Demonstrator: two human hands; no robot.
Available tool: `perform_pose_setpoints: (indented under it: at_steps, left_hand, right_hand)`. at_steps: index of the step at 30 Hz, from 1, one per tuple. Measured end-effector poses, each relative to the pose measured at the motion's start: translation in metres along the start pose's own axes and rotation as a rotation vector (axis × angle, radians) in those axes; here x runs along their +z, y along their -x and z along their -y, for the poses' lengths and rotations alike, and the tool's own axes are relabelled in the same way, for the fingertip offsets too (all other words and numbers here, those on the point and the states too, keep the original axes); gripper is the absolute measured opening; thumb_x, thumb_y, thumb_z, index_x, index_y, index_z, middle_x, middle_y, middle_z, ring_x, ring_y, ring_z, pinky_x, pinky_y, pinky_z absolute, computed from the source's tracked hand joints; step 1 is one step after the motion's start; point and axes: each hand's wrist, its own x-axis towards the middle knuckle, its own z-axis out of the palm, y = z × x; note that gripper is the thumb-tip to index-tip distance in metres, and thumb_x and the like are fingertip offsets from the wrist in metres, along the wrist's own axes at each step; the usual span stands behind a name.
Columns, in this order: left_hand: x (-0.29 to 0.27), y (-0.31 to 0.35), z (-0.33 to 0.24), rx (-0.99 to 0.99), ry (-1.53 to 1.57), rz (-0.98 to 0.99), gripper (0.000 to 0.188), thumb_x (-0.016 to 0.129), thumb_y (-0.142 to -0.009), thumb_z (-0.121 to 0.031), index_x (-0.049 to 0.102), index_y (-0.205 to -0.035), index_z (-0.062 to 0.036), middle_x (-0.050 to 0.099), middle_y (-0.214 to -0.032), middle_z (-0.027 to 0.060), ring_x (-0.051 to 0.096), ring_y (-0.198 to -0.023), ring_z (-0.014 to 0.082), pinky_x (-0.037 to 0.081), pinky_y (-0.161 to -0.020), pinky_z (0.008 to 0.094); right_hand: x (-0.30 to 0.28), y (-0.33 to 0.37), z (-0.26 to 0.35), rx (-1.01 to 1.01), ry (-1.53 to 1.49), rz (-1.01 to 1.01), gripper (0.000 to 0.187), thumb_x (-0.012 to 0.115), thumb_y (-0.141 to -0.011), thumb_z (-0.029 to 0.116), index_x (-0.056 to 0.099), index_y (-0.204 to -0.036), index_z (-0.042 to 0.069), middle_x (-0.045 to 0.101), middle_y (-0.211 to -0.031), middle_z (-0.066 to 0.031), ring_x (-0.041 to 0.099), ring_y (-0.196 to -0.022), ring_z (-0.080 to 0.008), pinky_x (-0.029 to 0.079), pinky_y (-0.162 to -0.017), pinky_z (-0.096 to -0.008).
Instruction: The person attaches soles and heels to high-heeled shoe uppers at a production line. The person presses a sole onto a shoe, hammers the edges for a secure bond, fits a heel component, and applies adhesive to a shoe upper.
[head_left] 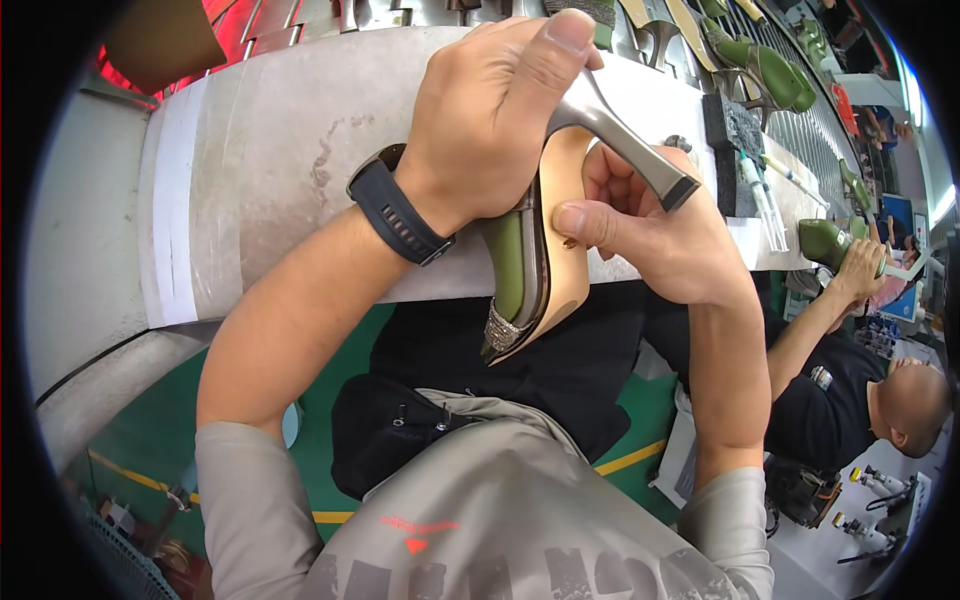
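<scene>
A high-heeled shoe is held over the front edge of the worktable, its toe pointing down toward me and its tan sole [566, 275] turned to the right. Inside it sits a green shoe last [508, 262], and a glittering band [503, 328] crosses the toe end. The shiny grey heel [632, 148] sticks out to the right. My left hand [478, 118] is closed round the back of the shoe, thumb by the base of the heel. Below the heel, my right hand [665, 232] grips the sole's edge, thumb on its face and fingers curled behind, partly hidden.
The pale worktable [270, 190] spans in front of me. At its right lie syringes [765, 205] beside a dark block [735, 140]. More green lasts with shoes [765, 75] stand on a slatted conveyor [800, 130] beyond. A co-worker [840, 400] at the right handles another green last [828, 240].
</scene>
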Motion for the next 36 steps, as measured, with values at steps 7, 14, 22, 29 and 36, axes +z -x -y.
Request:
perform_pose_setpoints:
  at_steps: [7,14,22,29,36]
  left_hand:
    - [0.007,-0.003,-0.001,0.145,-0.059,-0.118,0.044,0.047,-0.110,-0.029,0.068,-0.092,0.0060,0.068,-0.085,0.0221,0.065,-0.082,0.0360,0.050,-0.076,0.0415]
    - [0.009,-0.008,0.013,0.211,-0.061,-0.114,0.047,0.048,-0.110,-0.032,0.068,-0.091,0.0064,0.068,-0.083,0.0226,0.065,-0.079,0.0382,0.050,-0.075,0.0417]
    - [0.011,-0.007,0.008,0.104,-0.053,-0.089,0.053,0.047,-0.111,-0.036,0.068,-0.089,0.0071,0.069,-0.083,0.0222,0.068,-0.078,0.0319,0.051,-0.073,0.0388]
    - [0.000,-0.004,0.001,-0.005,-0.043,-0.040,0.058,0.047,-0.108,-0.049,0.070,-0.106,0.0043,0.071,-0.098,0.0129,0.065,-0.090,0.0166,0.051,-0.081,0.0304]
    - [-0.068,0.037,-0.005,0.028,-0.253,-0.011,0.075,0.094,-0.074,-0.045,0.055,-0.121,-0.0015,0.063,-0.102,0.0082,0.063,-0.091,0.0174,0.053,-0.085,0.0334]
  right_hand:
    - [0.006,0.001,-0.006,-0.012,0.021,-0.063,0.040,0.087,-0.087,0.024,0.054,-0.077,0.005,0.050,-0.062,0.0044,0.043,-0.056,-0.0048,0.034,-0.050,-0.0247]
    - [0.010,0.001,-0.010,-0.054,0.017,-0.116,0.041,0.088,-0.087,0.028,0.055,-0.078,0.004,0.050,-0.061,0.0053,0.042,-0.057,-0.0040,0.034,-0.051,-0.0244]
    - [0.018,-0.001,-0.009,-0.026,0.000,-0.184,0.030,0.086,-0.087,0.022,0.065,-0.080,0.002,0.057,-0.063,0.0036,0.046,-0.058,-0.0032,0.037,-0.052,-0.0241]
    - [0.026,-0.033,-0.016,-0.154,-0.032,-0.445,0.037,0.082,-0.087,0.026,0.062,-0.070,0.001,0.052,-0.057,0.0052,0.046,-0.054,-0.0029,0.037,-0.048,-0.0257]
    - [0.012,-0.022,0.013,-0.327,0.363,-0.259,0.036,0.083,-0.084,0.032,0.068,-0.078,0.000,0.064,-0.067,-0.0083,0.064,-0.062,-0.0167,0.051,-0.058,-0.0345]
